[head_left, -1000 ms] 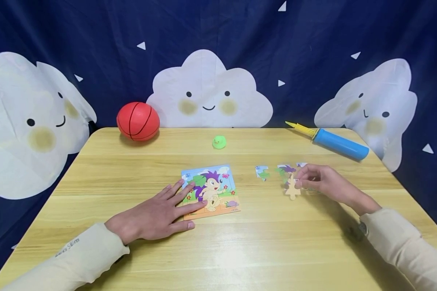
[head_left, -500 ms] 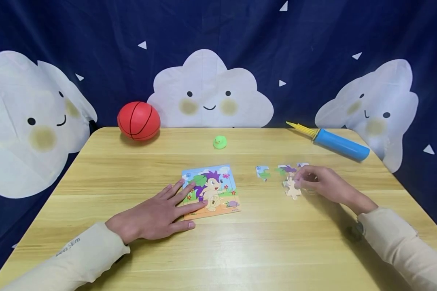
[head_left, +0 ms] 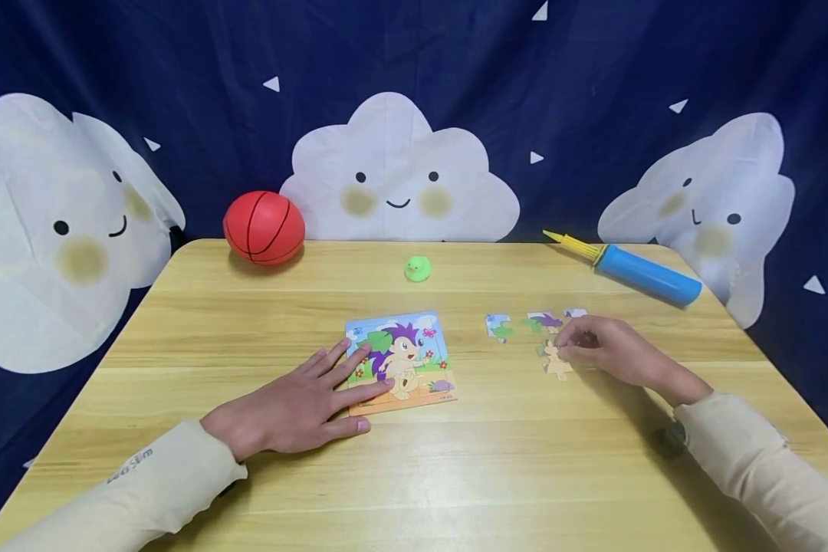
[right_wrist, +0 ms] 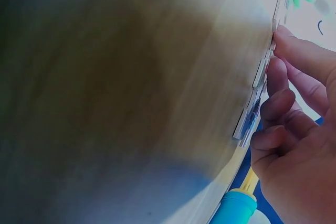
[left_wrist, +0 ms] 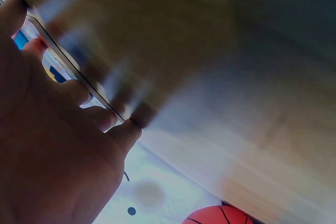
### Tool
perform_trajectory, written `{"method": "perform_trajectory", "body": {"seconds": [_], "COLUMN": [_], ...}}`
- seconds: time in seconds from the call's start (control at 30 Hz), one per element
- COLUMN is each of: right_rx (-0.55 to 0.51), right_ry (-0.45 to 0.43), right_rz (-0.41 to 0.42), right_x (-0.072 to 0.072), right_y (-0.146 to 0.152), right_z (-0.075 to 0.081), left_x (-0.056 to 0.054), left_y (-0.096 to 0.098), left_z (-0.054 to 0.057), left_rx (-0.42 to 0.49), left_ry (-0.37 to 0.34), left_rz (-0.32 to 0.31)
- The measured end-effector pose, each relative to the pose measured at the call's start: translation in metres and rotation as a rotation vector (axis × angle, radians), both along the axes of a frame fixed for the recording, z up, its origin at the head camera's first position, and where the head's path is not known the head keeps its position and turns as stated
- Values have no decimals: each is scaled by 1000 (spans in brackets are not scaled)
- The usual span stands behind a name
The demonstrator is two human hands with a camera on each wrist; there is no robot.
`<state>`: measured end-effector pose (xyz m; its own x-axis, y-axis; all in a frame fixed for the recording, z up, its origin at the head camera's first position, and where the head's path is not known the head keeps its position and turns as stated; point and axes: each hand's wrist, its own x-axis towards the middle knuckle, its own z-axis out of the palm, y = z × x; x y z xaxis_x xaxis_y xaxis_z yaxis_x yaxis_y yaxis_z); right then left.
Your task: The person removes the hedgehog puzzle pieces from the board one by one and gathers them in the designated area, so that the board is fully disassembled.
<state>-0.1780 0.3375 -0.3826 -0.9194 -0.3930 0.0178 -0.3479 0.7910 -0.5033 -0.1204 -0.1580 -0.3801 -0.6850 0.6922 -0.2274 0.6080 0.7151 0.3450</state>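
My left hand (head_left: 293,406) lies with spread fingers on a square picture board (head_left: 421,356) of a purple-haired hedgehog, covering its lower left part. In the left wrist view the fingers (left_wrist: 126,132) reach along the board's edge. To the right, my right hand (head_left: 614,353) pinches a cream jigsaw piece (head_left: 557,366) between thumb and fingertips, low at the table. Other jigsaw pieces lie around it: a blue and green one (head_left: 498,326) stands apart, and a purple one (head_left: 543,320) is just beyond the held piece. Some are partly hidden by the right hand.
At the back of the wooden table (head_left: 414,483) sit a red ball (head_left: 264,228), a small green duck (head_left: 417,268) and a blue hand pump (head_left: 645,274) with a yellow nozzle. A dark curtain (head_left: 455,46) with clouds hangs behind the table.
The cream jigsaw piece has turned and shifted slightly in the right hand, which has moved a little leftward. My left hand stays in place on the board.
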Motion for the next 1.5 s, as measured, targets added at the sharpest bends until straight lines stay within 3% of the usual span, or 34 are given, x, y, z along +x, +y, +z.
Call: {"method": "perform_trajectory", "body": {"seconds": [0.37, 0.57, 0.7, 1.03, 1.2, 1.5], "right_rx": [29, -8, -41, -86, -127, -136], "right_ry": [7, 64, 37, -36, -73, -45], "right_rz": [-1, -5, -7, -22, 28, 153], "right_x": [0, -2, -2, -8, -11, -19], "right_y": [-1, 1, -8, -54, -80, -144], "right_z": [1, 7, 14, 23, 24, 27], "left_x": [0, -1, -1, 0, -1, 0], "left_y": [0, 0, 1, 0, -1, -3], "left_z": [-1, -1, 0, -1, 0, -1], "left_rx": [-14, -23, -42, -61, -26, -20], "left_ry": [7, 17, 17, 8, 25, 55], "left_rz": [-2, -5, -11, 2, -9, -18]}}
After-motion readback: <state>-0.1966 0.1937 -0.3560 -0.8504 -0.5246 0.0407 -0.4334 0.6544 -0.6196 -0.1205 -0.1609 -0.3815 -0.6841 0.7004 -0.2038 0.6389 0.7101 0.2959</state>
